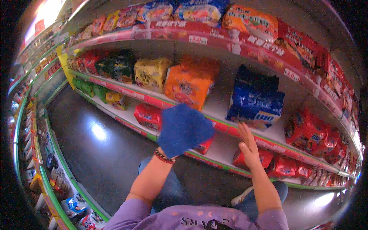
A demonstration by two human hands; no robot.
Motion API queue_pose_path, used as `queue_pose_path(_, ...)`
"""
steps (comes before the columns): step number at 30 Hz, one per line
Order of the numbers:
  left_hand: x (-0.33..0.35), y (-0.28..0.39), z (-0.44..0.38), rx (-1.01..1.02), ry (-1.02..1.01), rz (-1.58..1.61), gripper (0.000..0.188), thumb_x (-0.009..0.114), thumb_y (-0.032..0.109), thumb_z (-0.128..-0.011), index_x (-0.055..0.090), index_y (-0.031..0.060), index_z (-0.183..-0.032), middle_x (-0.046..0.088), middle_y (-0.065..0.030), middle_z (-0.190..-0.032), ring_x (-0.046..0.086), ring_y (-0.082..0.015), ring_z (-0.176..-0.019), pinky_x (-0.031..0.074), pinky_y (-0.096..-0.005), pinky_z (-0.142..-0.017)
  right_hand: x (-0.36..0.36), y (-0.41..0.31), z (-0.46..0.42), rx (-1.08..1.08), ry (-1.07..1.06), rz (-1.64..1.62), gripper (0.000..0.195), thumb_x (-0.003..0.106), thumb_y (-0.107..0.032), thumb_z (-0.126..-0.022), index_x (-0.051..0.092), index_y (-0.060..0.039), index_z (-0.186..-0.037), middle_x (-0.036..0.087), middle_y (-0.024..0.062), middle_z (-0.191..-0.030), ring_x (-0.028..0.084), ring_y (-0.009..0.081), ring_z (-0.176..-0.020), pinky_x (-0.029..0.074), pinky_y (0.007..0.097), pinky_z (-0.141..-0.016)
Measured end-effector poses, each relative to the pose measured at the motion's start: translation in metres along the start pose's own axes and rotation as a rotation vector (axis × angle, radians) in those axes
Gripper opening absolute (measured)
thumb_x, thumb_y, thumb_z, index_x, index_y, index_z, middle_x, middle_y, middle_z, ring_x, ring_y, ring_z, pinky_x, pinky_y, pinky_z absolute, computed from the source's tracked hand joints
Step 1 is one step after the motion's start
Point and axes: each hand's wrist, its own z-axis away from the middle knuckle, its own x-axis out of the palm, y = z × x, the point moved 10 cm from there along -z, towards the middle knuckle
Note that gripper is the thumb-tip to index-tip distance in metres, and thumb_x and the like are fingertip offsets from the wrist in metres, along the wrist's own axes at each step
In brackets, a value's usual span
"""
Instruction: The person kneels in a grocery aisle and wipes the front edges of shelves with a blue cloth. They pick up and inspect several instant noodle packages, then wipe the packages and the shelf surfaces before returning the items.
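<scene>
A blue cloth [185, 129] covers most of my left hand [168, 151], in front of the edge of the middle shelf; my fingers are hidden beneath it. My right hand [248, 148] is bare, its fingers extended and pointing at the shelf's price strip, with nothing in it. Whether it touches the strip I cannot tell. Just beyond the cloth stands an orange food package [188, 83]. A dark blue package [256, 100] sits behind my right fingertips, with a bare stretch of white shelf between these two packages.
Red packages [148, 116] line the bottom shelf [222, 149]. Above hangs the upper shelf's red front edge [212, 37], holding more bagged food. To the left are a yellow package [151, 73], the dark floor [115, 149] and another stocked shelf with a green edge [53, 192].
</scene>
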Motion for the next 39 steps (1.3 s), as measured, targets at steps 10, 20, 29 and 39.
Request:
queue_pose_path(10, -0.199, -0.181, -0.125, -0.058, 0.853, -0.103, 0.065, 0.037, 0.047, -0.094, 0.033, -0.0046, -0.134, 0.035, -0.023, -0.139, 0.028, -0.0353, -0.13, 0.017, -0.0372, -0.109, -0.067, 0.027, 0.068, 0.188, 0.124, 0.146, 0.059, 0.049, -0.019, -0.087, 0.029, -0.0033, -0.14, 0.042, 0.0173, -0.135, 0.041, 0.0268, -0.125, 0.029, 0.0377, -0.105)
queue_pose_path(20, -0.105, -0.143, -0.168, -0.432, 0.547, -0.519, 0.066, 0.032, 0.05, -0.092, 0.066, -0.0055, -0.083, 0.062, -0.0278, -0.083, 0.056, -0.0431, -0.092, 0.031, -0.0484, -0.098, -0.074, 0.096, 0.076, 0.343, -0.008, 0.158, 0.051, 0.053, -0.022, -0.089, 0.038, -0.0029, -0.134, 0.047, 0.013, -0.133, 0.044, 0.0252, -0.124, 0.029, 0.036, -0.106)
queue_pose_path(29, 0.013, 0.007, -0.159, 0.381, 0.708, -0.748, 0.034, 0.064, 0.034, -0.079, 0.061, 0.0064, -0.099, 0.06, -0.0164, -0.103, 0.052, -0.0373, -0.102, 0.031, -0.0512, -0.094, -0.058, 0.144, 0.079, 0.377, -0.076, 0.257, 0.047, 0.052, -0.018, -0.089, 0.04, -0.0086, -0.134, 0.059, 0.0114, -0.119, 0.058, 0.0221, -0.106, 0.043, 0.0346, -0.092)
queue_pose_path(39, 0.114, 0.163, -0.176, 0.731, 0.589, -0.289, 0.045, 0.068, 0.03, -0.064, 0.062, 0.0168, -0.106, 0.057, -0.0072, -0.118, 0.048, -0.0266, -0.116, 0.023, -0.0511, -0.105, -0.025, 0.104, 0.062, 0.102, -0.292, 0.524, 0.047, 0.041, -0.042, -0.091, 0.04, -0.0222, -0.134, 0.059, 0.0138, -0.115, 0.062, 0.0386, -0.084, 0.05, 0.048, -0.076)
